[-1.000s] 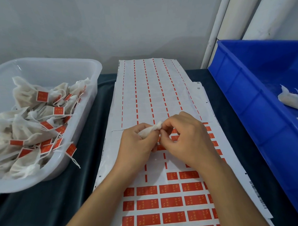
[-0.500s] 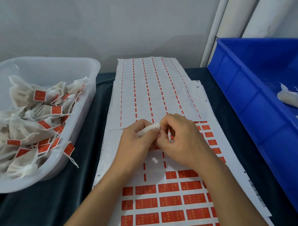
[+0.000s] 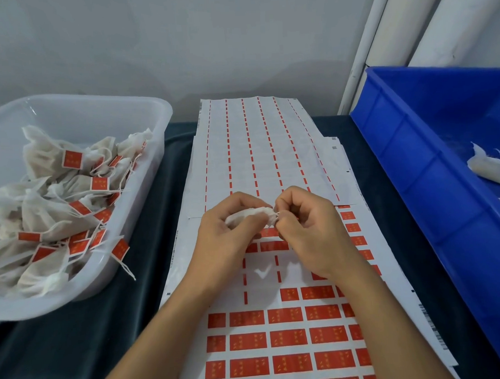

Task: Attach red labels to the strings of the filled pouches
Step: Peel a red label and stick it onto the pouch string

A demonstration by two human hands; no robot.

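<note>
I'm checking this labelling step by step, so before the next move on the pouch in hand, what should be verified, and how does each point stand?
1. Small white fabric pouch held by left hand: ok.
2. Right hand pinching at the pouch's thin white string: ok.
3. Red label already on this string: cannot tell, fingers hide it.
4. Red labels left on the white sticker sheet: ok, rows remain near the person.
5. Clear plastic tub of labelled pouches has room: ok.
6. Unlabelled pouch waiting in the blue plastic crate: ok.

Red labels (image 3: 288, 338) with gold marks, white pouch (image 3: 248, 215), blue bin (image 3: 414, 165), dark teal cloth (image 3: 77, 340)
</note>
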